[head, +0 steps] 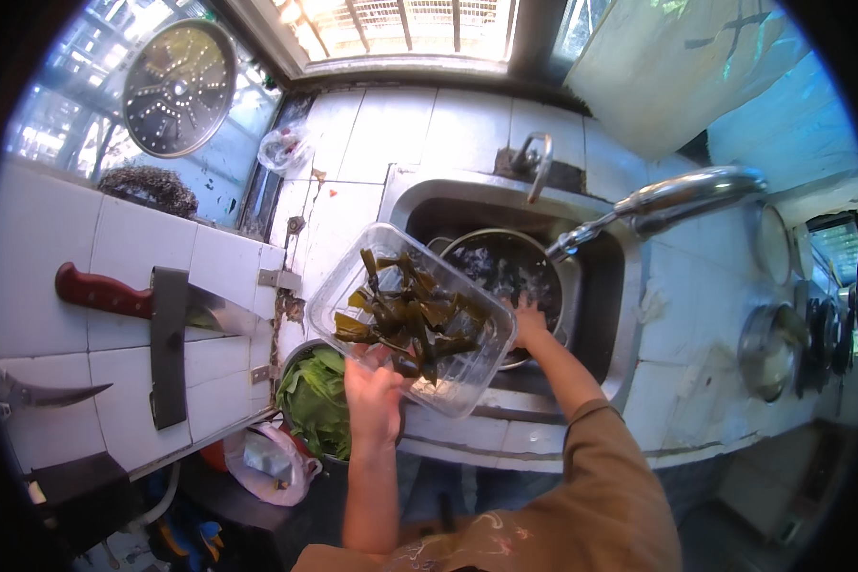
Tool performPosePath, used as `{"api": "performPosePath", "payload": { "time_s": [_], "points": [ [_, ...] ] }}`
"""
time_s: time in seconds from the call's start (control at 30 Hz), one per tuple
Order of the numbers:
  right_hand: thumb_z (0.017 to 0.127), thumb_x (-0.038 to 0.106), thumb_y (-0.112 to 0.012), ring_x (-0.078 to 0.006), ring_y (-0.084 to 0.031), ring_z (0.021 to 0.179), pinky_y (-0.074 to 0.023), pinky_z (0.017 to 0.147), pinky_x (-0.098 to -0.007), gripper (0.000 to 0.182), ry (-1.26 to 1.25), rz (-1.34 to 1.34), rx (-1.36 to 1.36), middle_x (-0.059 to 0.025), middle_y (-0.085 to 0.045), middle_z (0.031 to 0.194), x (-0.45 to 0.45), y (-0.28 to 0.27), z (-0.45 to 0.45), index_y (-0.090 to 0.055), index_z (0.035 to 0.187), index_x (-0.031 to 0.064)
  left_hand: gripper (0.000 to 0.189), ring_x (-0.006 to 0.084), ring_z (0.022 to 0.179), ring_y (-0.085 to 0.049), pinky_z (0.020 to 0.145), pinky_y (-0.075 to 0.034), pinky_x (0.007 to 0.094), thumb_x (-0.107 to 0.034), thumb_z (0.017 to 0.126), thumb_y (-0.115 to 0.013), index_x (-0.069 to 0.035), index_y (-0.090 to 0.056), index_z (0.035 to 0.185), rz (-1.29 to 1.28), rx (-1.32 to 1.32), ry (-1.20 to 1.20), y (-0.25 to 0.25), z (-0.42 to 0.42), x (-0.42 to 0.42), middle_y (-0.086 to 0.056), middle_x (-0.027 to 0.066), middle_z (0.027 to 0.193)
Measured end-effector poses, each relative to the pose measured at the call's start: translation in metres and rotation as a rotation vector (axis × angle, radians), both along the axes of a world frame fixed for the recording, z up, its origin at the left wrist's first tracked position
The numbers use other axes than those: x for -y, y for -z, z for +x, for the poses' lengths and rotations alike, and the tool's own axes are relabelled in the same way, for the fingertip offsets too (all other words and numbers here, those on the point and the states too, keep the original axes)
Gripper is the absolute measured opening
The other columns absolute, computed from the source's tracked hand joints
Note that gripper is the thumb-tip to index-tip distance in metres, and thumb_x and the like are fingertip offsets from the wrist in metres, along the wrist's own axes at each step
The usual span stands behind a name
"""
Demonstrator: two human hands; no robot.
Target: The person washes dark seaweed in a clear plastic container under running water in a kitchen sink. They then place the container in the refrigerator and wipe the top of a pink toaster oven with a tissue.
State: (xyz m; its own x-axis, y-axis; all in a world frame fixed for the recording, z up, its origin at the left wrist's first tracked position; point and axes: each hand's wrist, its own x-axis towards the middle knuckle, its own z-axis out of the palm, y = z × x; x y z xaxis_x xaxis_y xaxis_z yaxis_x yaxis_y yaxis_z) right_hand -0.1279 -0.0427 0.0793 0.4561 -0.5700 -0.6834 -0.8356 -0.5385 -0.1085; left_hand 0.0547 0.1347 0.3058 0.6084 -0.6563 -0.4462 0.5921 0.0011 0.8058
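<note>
My left hand (373,400) grips a clear plastic container (465,400) by its near side and holds it over the left edge of the sink. Dark green-brown strips that look like knotted kelp (415,314) lie inside it. A round metal pot (504,243) with water and dark contents stands in the sink basin. My right hand (529,318) reaches into that pot at its near right side. Its fingertips are at the water, and whether they hold anything cannot be seen. The faucet spout (565,247) points into the pot from the right.
Leafy greens (318,400) fill a bowl left of the sink. A red-handled knife (104,289) hangs in a dark wall rack (169,350), near a curved blade (57,393). A smaller tap (536,164) rises behind the stainless sink (618,343). A metal bowl (765,350) stands at right.
</note>
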Motion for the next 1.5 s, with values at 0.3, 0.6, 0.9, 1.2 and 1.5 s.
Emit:
{"api": "performPosePath", "payload": {
  "time_s": [0.3, 0.6, 0.9, 1.2, 1.5],
  "points": [
    [0.072, 0.023, -0.061, -0.034, -0.058, 0.096, -0.0476, 0.083, -0.0405, 0.038, 0.287, 0.135, 0.377, -0.0205, -0.06, 0.102, -0.001, 0.009, -0.014, -0.059, 0.103, 0.0012, 0.055, 0.0257, 0.098, -0.051, 0.069, -0.052, 0.0388, 0.001, 0.067, -0.048, -0.001, -0.034, 0.12, 0.06, 0.044, -0.017, -0.01, 0.001, 0.014, -0.044, 0.016, 0.116],
    [0.078, 0.024, -0.062, -0.0313, -0.063, 0.081, -0.0479, 0.073, -0.0375, 0.031, 0.75, -0.028, 0.829, -0.016, -0.065, 0.086, 0.004, -0.18, -0.017, -0.058, 0.098, 0.0017, 0.051, 0.0281, 0.101, -0.055, 0.069, -0.05, 0.0298, 0.005, 0.073, -0.045, -0.002, -0.031, 0.121, 0.062, 0.022, 0.005, -0.004, -0.004, 0.016, -0.044, 0.0169, 0.115],
    [0.084, 0.026, -0.059, -0.0369, -0.059, 0.087, -0.0492, 0.072, -0.0404, 0.04, 0.314, -0.008, 1.14, -0.0184, -0.054, 0.109, -0.041, -0.264, 0.052, -0.05, 0.115, 0.0023, 0.054, 0.0257, 0.095, -0.053, 0.068, -0.05, 0.032, 0.005, 0.071, -0.046, -0.002, -0.032, 0.122, 0.046, -0.081, 0.079, 0.006, -0.01, 0.017, -0.044, 0.0146, 0.112],
    [0.076, 0.029, -0.065, -0.0333, -0.057, 0.096, -0.0456, 0.081, -0.04, 0.049, 0.512, -0.232, 0.604, -0.0185, -0.056, 0.11, 0.047, -0.065, 0.004, -0.049, 0.119, 0.0134, 0.053, 0.0298, 0.104, -0.052, 0.08, -0.052, 0.0509, -0.004, 0.067, -0.05, -0.002, -0.043, 0.12, -0.041, -0.028, -0.064, -0.013, 0.026, -0.004, -0.051, 0.0131, 0.112],
    [0.05, 0.047, -0.08, -0.0457, -0.018, 0.131, -0.0304, 0.1, -0.0551, 0.104, 0.225, 0.047, 0.214, -0.0213, -0.019, 0.143, 0.029, 0.002, 0.081, -0.029, 0.139, 0.0267, 0.053, 0.034, 0.109, -0.047, 0.09, -0.04, 0.0597, -0.006, 0.067, -0.052, 0.0, -0.043, 0.119, -0.12, -0.044, -0.17, -0.025, 0.053, -0.008, -0.047, 0.0157, 0.115]
  ]
}}
